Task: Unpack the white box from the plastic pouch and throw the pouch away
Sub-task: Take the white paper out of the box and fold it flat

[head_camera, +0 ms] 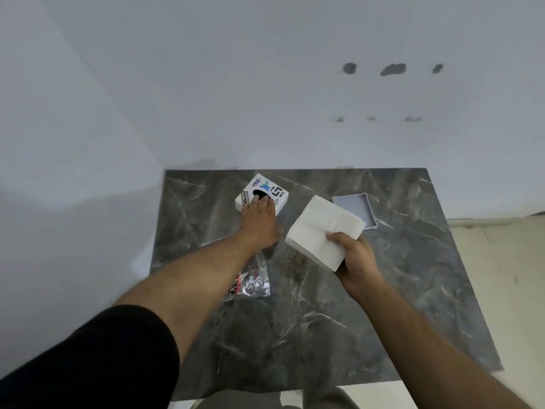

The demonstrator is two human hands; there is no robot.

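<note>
A white box [267,187] with a printed top lies at the far left of the dark marble table [324,305]. My left hand [259,222] reaches over it, fingers resting on its top near a black patch. My right hand [355,258] holds a plain white square stack or box [320,228] by its near corner, lifted above the table. A clear plastic pouch [250,280] with foil and red bits inside lies flat on the table, partly under my left forearm.
A shallow grey tray [356,206] sits at the far side of the table, partly behind the white square. A small brownish patch [295,264] marks the table's middle. White walls stand behind and to the left; pale floor lies to the right.
</note>
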